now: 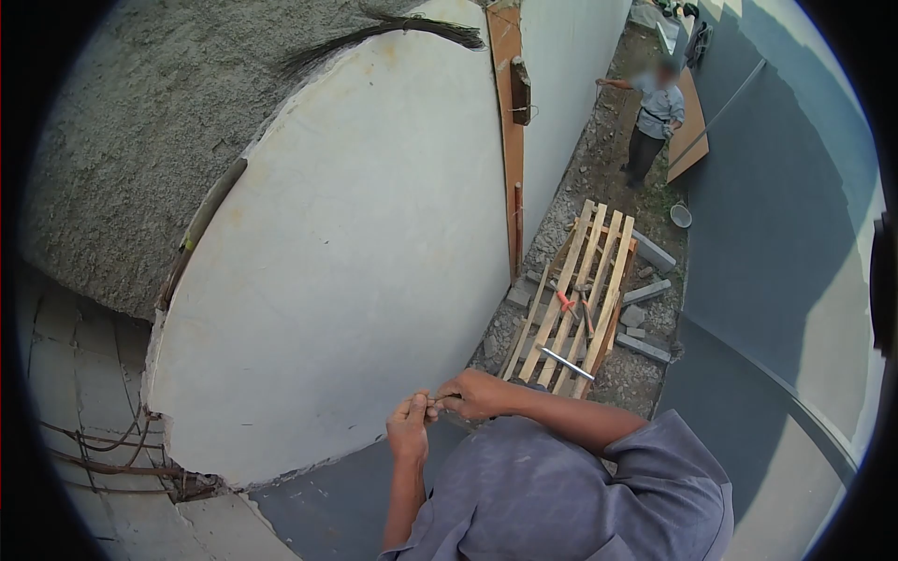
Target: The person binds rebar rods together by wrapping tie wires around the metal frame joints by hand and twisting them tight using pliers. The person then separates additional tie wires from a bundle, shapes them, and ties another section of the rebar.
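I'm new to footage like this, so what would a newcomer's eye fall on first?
Probably the huge white wall, its rough edge curving through the left of the view. Next, right of centre, a slatted wooden frame with a metal tube lying across it. Below the middle, the left hand meets the right hand over something too small to make out.

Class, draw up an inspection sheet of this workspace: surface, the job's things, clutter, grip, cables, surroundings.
Surface: spaced wooden slats, partly covered.
Job's things: a thin thing between the hands, too small to identify.
Clutter: red tool and metal bar on the slats; blocks on the ground beside.
Grip: left hand and right hand close together, fingers closed on the thin thing.
Cables: no power cable made out; wire bundle along the pale wall's edge.
Surroundings: dark wall opposite; another person standing farther off, near a white bucket.
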Action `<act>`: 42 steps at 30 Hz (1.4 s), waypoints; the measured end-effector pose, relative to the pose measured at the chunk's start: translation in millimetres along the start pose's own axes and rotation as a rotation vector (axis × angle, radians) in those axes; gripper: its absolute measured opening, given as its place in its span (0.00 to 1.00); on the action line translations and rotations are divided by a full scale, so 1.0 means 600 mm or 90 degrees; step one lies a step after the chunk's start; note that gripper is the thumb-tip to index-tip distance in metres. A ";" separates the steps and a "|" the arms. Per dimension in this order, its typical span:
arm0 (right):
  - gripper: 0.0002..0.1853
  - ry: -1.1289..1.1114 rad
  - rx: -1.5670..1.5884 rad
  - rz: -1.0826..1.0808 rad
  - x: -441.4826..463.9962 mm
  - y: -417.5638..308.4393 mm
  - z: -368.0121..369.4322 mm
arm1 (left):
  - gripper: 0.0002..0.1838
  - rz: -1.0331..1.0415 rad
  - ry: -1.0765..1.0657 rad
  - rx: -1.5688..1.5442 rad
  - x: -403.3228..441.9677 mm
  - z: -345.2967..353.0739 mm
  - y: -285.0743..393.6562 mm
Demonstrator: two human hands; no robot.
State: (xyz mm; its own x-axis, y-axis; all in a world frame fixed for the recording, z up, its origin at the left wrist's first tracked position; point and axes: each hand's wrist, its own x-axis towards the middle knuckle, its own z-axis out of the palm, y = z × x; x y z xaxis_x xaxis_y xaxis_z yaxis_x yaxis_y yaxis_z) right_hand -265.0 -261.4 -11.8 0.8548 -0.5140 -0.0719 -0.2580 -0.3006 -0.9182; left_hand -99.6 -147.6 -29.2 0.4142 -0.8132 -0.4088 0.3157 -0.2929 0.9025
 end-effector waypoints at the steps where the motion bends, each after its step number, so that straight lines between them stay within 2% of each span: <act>1: 0.13 0.008 0.003 -0.008 0.000 0.010 0.006 | 0.15 -0.006 -0.014 0.023 -0.001 0.002 0.001; 4: 0.10 0.026 0.041 -0.004 -0.005 0.017 0.010 | 0.14 0.001 -0.024 0.053 0.005 0.003 -0.006; 8: 0.10 0.084 0.075 0.039 -0.011 -0.003 0.003 | 0.17 0.014 0.037 -0.082 0.003 0.020 -0.001; 11: 0.10 0.141 -0.020 0.013 -0.009 0.002 0.011 | 0.20 0.024 0.093 -0.121 0.007 0.036 0.008; 14: 0.11 0.345 0.001 0.021 -0.001 0.023 -0.016 | 0.21 0.010 0.095 -0.078 0.007 0.040 0.019; 15: 0.12 0.447 0.051 0.083 0.004 0.024 -0.062 | 0.21 0.010 0.096 -0.083 0.001 0.049 0.029; 18: 0.14 0.743 0.093 0.156 0.026 0.099 -0.228 | 0.21 -0.007 0.054 -0.069 0.005 0.034 0.010; 19: 0.14 0.757 0.062 0.192 0.018 0.116 -0.282 | 0.21 -0.015 0.028 -0.059 0.005 0.024 0.000; 21: 0.14 0.817 -0.032 0.179 0.020 0.120 -0.335 | 0.21 -0.038 0.002 -0.017 0.001 0.025 -0.007; 24: 0.14 0.578 -0.044 0.135 0.020 0.070 -0.300 | 0.20 -0.047 -0.023 -0.002 0.006 0.029 -0.002; 25: 0.13 0.489 -0.060 0.065 0.020 0.053 -0.260 | 0.20 -0.046 -0.031 -0.006 0.008 0.033 0.001; 27: 0.12 0.277 -0.041 0.032 0.016 0.008 -0.166 | 0.19 -0.031 -0.027 -0.063 0.009 0.048 0.018; 29: 0.10 0.187 -0.090 -0.010 0.026 0.017 -0.059 | 0.18 -0.021 -0.028 -0.089 0.014 0.053 0.025; 31: 0.09 0.152 -0.126 -0.011 0.028 0.002 0.008 | 0.16 -0.019 -0.035 -0.086 0.020 0.048 0.024; 34: 0.08 0.111 -0.251 -0.034 0.034 0.009 0.032 | 0.14 -0.033 0.043 0.017 0.024 0.035 0.011; 37: 0.08 0.063 -0.281 -0.068 0.033 0.027 0.025 | 0.13 0.007 0.088 0.042 0.019 0.038 0.005; 40: 0.13 0.174 -0.271 -0.213 0.031 0.029 0.019 | 0.12 0.177 0.159 0.037 0.033 0.029 0.009; 42: 0.19 0.241 -0.200 -0.195 0.030 0.009 0.011 | 0.12 0.252 0.118 0.141 0.035 0.004 0.026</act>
State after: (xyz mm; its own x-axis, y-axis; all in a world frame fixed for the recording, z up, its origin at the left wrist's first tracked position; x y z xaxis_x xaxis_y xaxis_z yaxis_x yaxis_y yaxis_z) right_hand -247.8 -267.0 -20.6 0.7061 -0.6000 0.3760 -0.1949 -0.6752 -0.7114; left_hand -88.3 -170.4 -23.4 0.6167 -0.7867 -0.0272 -0.0780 -0.0955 0.9924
